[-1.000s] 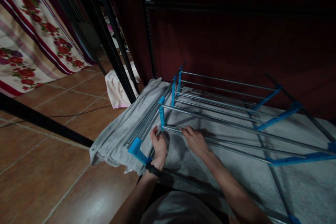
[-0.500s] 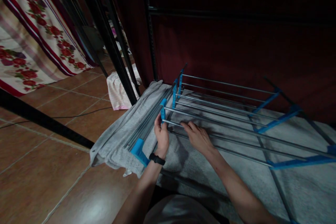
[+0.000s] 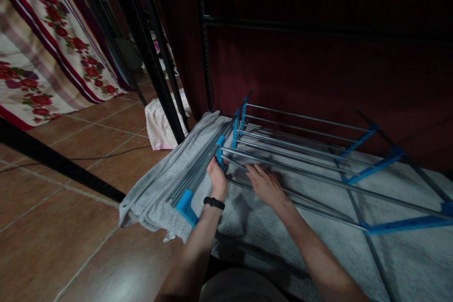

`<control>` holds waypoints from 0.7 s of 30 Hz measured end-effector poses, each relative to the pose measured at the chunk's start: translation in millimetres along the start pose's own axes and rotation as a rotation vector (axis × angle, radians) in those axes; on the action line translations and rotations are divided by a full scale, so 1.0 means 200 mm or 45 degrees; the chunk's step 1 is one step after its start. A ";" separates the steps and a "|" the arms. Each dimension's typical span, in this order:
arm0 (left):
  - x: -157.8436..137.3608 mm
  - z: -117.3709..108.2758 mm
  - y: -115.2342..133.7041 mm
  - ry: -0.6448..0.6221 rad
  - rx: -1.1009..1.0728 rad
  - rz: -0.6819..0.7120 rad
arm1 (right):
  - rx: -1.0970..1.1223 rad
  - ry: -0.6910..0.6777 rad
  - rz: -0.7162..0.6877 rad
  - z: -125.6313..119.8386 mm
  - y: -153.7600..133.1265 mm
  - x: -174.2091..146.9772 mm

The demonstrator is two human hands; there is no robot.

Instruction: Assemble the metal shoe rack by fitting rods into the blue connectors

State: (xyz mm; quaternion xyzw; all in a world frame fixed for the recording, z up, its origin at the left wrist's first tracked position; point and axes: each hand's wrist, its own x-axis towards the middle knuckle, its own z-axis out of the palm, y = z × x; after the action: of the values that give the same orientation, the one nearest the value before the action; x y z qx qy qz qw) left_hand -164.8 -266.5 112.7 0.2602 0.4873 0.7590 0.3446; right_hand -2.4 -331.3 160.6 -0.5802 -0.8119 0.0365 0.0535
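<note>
A drying rack of grey metal rods and blue plastic brackets lies on a grey towel-like cloth (image 3: 307, 245). My left hand (image 3: 217, 180), with a dark band on the wrist, is closed around a blue bracket (image 3: 220, 147) at the rack's left end; some fingertips are hidden behind it. To its right, my right hand (image 3: 264, 184) is closed on a thin metal rod (image 3: 236, 164) that runs from this bracket. The rod slants down to the right, its far end apart from the blue bracket (image 3: 406, 224) at the right.
Several loose rods (image 3: 198, 170) and a blue corner piece (image 3: 186, 206) lie on the cloth at left. Black metal posts (image 3: 159, 66) stand beyond. A striped cloth (image 3: 161, 122) and a black cable (image 3: 106, 155) are on the tiled floor (image 3: 53, 198). A flowered curtain (image 3: 67, 42) hangs at far left.
The right end of the rod in my right hand has come away from the right bracket and dropped towards the lowest rod. My left hand has turned slightly at its bracket.
</note>
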 end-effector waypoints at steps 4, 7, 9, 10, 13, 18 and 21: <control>0.00 0.04 0.03 0.042 -0.056 -0.026 | -0.006 -0.047 0.021 0.00 0.01 0.00; 0.02 0.04 0.02 -0.002 -0.051 -0.029 | -0.016 -0.080 0.015 0.00 0.01 0.00; 0.03 0.03 -0.01 -0.026 -0.036 -0.025 | -0.014 -0.087 0.015 -0.01 0.01 0.00; 0.04 0.02 -0.01 -0.026 -0.025 -0.030 | -0.011 -0.092 0.013 -0.01 0.01 -0.01; 0.05 0.02 -0.02 -0.013 0.001 -0.061 | -0.015 -0.093 0.019 -0.03 -0.01 -0.02; 0.06 0.04 -0.01 -0.004 -0.028 -0.098 | -0.029 -0.100 0.071 -0.05 -0.04 -0.02; 0.05 0.04 0.00 -0.020 -0.037 -0.141 | -0.004 -0.102 0.068 -0.05 -0.04 -0.01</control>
State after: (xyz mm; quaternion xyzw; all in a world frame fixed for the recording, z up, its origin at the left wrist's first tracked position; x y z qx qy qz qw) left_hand -165.2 -253.1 116.2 0.2338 0.4872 0.7437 0.3936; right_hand -8.0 -336.3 171.3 -0.5998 -0.7977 0.0600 0.0192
